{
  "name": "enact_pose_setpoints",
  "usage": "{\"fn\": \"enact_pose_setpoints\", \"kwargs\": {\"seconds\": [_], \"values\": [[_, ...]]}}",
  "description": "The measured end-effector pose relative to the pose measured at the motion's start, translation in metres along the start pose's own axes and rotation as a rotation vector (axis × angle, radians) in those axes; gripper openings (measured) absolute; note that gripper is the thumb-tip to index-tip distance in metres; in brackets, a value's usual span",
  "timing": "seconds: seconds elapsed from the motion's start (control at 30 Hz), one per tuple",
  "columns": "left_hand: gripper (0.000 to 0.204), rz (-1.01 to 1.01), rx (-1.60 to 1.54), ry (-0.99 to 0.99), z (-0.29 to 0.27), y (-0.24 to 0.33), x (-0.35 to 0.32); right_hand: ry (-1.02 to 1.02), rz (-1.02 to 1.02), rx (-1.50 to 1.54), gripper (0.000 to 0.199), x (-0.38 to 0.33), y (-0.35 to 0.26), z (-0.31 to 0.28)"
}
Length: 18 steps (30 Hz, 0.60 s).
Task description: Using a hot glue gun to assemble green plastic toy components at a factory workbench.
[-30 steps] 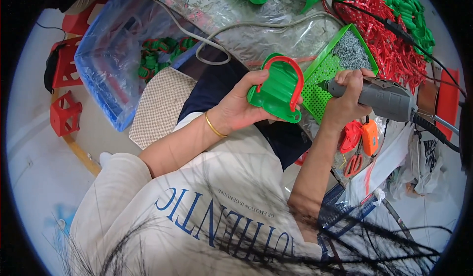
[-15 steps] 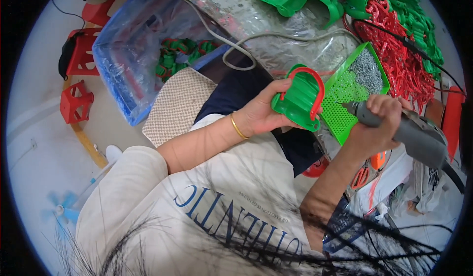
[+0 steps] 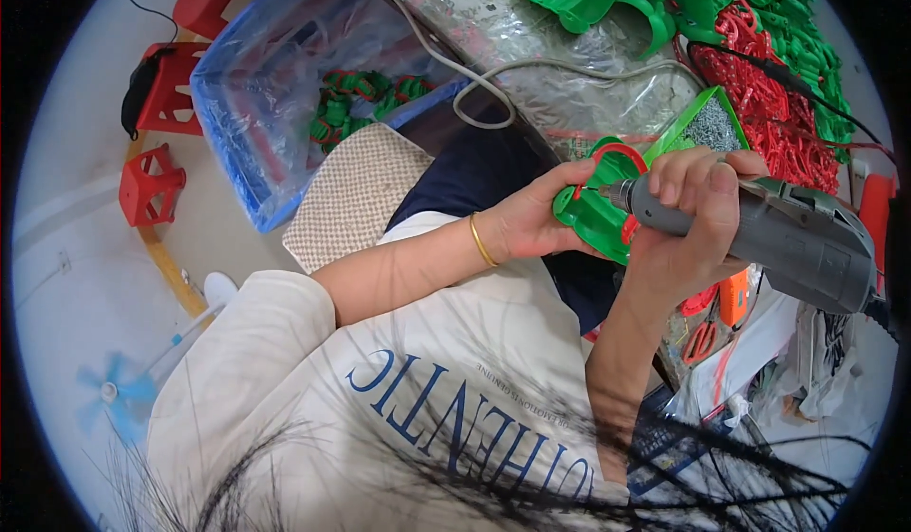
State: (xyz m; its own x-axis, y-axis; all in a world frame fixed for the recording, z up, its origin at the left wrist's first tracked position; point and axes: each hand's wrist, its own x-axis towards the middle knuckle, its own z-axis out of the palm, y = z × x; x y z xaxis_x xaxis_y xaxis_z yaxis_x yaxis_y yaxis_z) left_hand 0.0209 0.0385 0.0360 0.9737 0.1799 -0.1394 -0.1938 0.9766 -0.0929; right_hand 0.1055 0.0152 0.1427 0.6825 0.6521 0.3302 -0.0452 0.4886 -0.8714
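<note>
My left hand [image 3: 541, 217] grips a green plastic part [image 3: 596, 217] by its left side, thumb on top. A red curved handle [image 3: 622, 155] arches over that part. My right hand [image 3: 697, 211] is wrapped round a grey electric screwdriver [image 3: 797, 252], held nearly level. Its tip meets the part near the left end of the red handle, close to my left thumb. Whether a screw sits at the tip is too small to tell. Behind my right hand stands a bright green basket [image 3: 685, 126] with many small silvery screws [image 3: 714, 128], partly hidden by the hand and tool.
Red handles [image 3: 773, 95] and green parts [image 3: 697, 0] are heaped at the table's far right. A grey cable [image 3: 489, 81] loops across the plastic-covered table. A blue plastic-lined bin [image 3: 232, 143] with finished-looking pieces stands left. Orange-handled scissors [image 3: 700, 340] lie at the lower right.
The screwdriver has moved left from over the basket, its tip now at the green part. My left hand and the part have shifted slightly right in the picture.
</note>
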Motion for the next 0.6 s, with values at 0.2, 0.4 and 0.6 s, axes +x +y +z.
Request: {"fn": "enact_pose_setpoints", "kwargs": {"seconds": [0.2, 0.4, 0.6], "values": [[0.051, -0.008, 0.005, 0.024, -0.004, -0.001, 0.001, -0.003, -0.007, -0.005, 0.021, -0.001, 0.003, -0.003], [0.05, 0.02, 0.026, -0.036, 0.001, 0.001, -0.001, 0.029, 0.012, 0.067, 0.023, -0.002, 0.006, -0.008], [0.053, -0.002, 0.115, 0.07, -0.005, 0.001, -0.001, -0.003, -0.026, -0.018, 0.022, -0.003, 0.011, -0.01]]}}
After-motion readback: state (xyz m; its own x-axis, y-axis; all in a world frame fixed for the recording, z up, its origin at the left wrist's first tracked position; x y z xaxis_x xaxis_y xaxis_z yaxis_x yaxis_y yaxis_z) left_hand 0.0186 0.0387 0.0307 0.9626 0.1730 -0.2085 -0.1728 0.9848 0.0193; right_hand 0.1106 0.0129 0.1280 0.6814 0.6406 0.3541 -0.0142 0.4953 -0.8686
